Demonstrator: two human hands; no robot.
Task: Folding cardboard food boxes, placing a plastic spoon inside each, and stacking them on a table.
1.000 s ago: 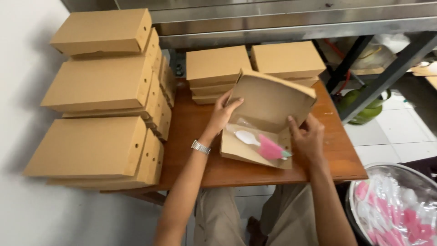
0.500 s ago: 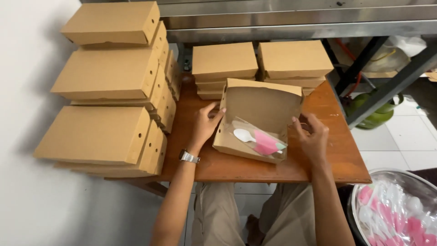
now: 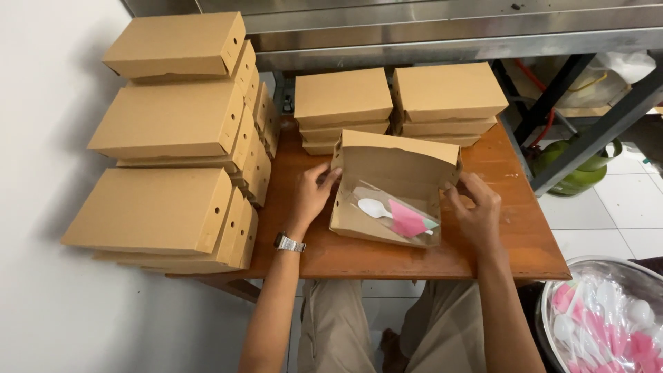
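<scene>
- An open brown cardboard box (image 3: 390, 193) sits at frame centre on the wooden table (image 3: 483, 249), a wrapped white spoon with pink napkin (image 3: 395, 215) inside.
- Left hand (image 3: 312, 195) grips its left wall, fingers closed.
- Right hand (image 3: 476, 207) clasps its right wall.
- Closed box stacks (image 3: 173, 138) fill the upper left.

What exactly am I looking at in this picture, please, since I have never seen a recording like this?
There is no machine here: a camera worn on a person's head looks down at their own bare hands. The left hand, with a wristwatch, and the right hand grip the two sides of an open brown cardboard box on a wooden table. Inside lies a wrapped white spoon with a pink napkin. Stacks of closed boxes stand around, and a metal bowl of spoon packets sits lower right.
</scene>
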